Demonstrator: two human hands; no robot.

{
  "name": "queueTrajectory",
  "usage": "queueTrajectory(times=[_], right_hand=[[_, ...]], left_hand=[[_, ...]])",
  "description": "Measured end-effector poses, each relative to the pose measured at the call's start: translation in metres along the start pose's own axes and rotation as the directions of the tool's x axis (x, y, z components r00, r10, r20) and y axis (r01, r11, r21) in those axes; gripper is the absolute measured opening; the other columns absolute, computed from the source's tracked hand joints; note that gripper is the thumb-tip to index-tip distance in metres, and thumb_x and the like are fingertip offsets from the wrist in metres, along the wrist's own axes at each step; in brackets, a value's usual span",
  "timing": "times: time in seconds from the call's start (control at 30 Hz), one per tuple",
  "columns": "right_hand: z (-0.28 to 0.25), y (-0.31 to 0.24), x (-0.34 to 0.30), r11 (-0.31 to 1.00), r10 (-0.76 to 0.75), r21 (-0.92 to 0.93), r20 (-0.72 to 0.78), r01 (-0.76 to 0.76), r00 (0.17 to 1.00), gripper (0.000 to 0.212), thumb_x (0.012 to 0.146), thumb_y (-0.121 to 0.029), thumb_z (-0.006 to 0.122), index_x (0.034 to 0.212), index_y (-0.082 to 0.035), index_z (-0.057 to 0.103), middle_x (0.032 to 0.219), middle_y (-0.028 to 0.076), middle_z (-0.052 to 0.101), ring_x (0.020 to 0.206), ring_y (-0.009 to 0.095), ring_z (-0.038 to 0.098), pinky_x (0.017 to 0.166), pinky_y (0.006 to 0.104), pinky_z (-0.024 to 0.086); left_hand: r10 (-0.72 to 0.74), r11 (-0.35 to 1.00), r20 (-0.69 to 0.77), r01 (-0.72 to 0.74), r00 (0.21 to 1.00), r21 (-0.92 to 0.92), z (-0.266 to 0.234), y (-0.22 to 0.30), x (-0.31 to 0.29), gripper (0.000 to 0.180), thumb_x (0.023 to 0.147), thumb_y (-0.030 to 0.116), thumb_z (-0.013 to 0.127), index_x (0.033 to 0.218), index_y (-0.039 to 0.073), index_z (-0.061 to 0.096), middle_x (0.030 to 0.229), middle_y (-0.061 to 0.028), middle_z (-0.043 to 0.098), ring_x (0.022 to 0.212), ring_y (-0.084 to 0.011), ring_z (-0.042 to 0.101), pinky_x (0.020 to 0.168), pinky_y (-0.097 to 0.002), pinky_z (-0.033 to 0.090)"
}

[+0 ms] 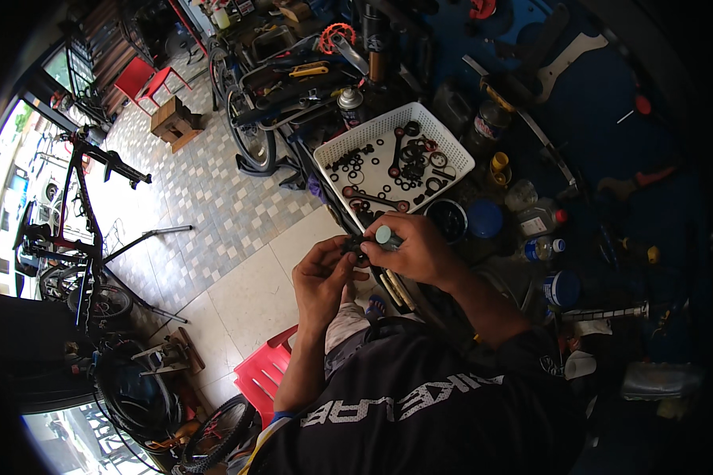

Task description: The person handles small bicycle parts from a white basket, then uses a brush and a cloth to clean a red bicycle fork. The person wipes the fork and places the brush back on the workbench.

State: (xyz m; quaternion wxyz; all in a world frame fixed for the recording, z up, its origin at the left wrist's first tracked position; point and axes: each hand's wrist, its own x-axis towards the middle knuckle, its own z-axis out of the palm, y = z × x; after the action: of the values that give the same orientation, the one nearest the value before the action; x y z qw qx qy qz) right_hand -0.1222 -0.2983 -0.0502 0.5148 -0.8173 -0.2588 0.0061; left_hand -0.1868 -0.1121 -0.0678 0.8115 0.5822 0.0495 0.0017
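Observation:
In front of my body, my left hand (322,275) pinches a small dark part (353,246) between thumb and fingers. My right hand (417,247) grips a tool with a pale green round end (383,234), brought up against that part. The tool's tip is hidden by my fingers, so its kind does not show. Just beyond both hands sits a white perforated basket (364,131). Inside it lie black rings, small dark pieces and dark linkage arms (396,152) with round ends.
A workbench on the right carries a black tub (447,220), a blue lid (485,218), bottles (537,222) and a spray can (350,103). Tools hang on a blue board (602,87). A bicycle frame (83,190) stands at the left. A red chair (263,372) is beside me.

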Motion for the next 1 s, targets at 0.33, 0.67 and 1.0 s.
queueTrajectory(times=[0.33, 0.67, 1.0], right_hand=[[0.015, -0.009, -0.005, 0.961, -0.040, -0.275, -0.024, 0.032, 0.999, 0.032, 0.079, -0.027, 0.080, 0.095, -0.003, 0.066, 0.086, 0.011, 0.067, 0.080, 0.030, 0.071, 0.069, 0.0402, 0.056], [0.000, -0.005, 0.007, 0.970, 0.194, 0.143, 0.036, -0.197, 0.980, 0.027, 0.088, -0.026, 0.077, 0.093, 0.000, 0.072, 0.085, 0.018, 0.072, 0.081, 0.028, 0.071, 0.075, 0.0377, 0.053], [0.000, -0.002, 0.000, 0.982, 0.144, 0.116, 0.031, -0.146, 0.989, 0.024, 0.088, -0.025, 0.075, 0.093, -0.002, 0.071, 0.083, 0.017, 0.070, 0.077, 0.031, 0.070, 0.071, 0.0394, 0.053]], left_hand=[[0.072, 0.956, -0.059, -0.052, 0.996, 0.287, -0.004, -0.005, 0.003, 0.014, 0.093, -0.003, 0.069, 0.104, -0.005, 0.060, 0.098, -0.0127, 0.074, 0.089, -0.0159, 0.071, 0.076, -0.0291, 0.060], [-0.134, 0.960, 0.058, 0.144, 0.989, -0.240, -0.016, -0.004, 0.015, 0.021, 0.099, 0.005, 0.063, 0.115, -0.007, 0.062, 0.100, -0.0180, 0.072, 0.090, -0.0267, 0.075, 0.070, -0.0352, 0.066], [-0.113, 0.990, 0.124, 0.122, 0.986, -0.071, -0.014, -0.022, 0.020, 0.015, 0.094, 0.008, 0.070, 0.103, -0.003, 0.064, 0.093, -0.0133, 0.071, 0.072, -0.0180, 0.071, 0.061, -0.0279, 0.058]])
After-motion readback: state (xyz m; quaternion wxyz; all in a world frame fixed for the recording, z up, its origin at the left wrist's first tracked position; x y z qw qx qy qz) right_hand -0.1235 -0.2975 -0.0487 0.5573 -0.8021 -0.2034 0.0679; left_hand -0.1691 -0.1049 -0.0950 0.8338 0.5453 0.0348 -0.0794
